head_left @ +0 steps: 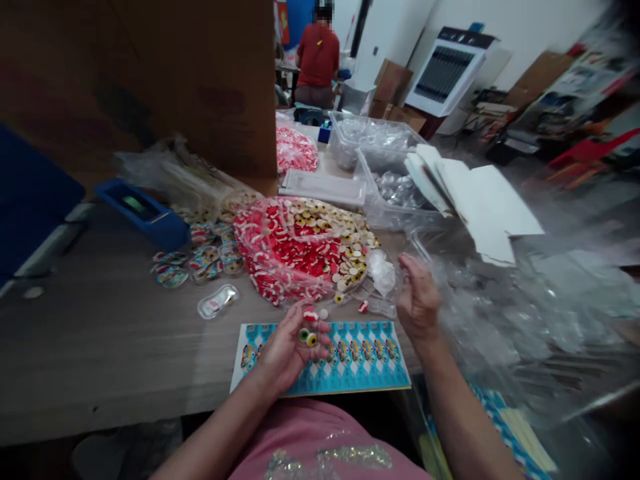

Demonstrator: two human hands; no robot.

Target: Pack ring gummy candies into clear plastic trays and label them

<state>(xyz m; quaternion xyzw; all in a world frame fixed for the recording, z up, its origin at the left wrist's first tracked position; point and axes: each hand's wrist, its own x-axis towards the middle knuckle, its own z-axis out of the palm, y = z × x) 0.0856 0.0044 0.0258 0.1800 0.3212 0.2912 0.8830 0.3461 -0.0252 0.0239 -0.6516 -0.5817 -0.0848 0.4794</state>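
Note:
My left hand point(295, 350) is palm up with its fingers loosely cupped. In it lie two toy eyes point(307, 338), one green and one yellow, with a red-and-white piece point(311, 316) by the fingertips. Whether a clear shell lies under them is hard to see. A blue printed card sheet point(357, 373) is beneath this hand. My right hand point(420, 297) is raised beside crumpled clear plastic point(382, 272), fingers half curled and apart from the thumb, nothing visible in it. Ahead is a pink plastic bag point(280, 267) of red-and-white pieces, with a heap of toy eyes point(353, 253).
Filled clear packs point(205, 260) and a single clear shell point(219, 301) lie left, near a blue device point(143, 213). Clear bins point(380, 207) hold plastic shells at right, with white cards point(485, 200) on one. A cardboard box point(200, 87) stands behind; a person point(317, 60) sits farther back.

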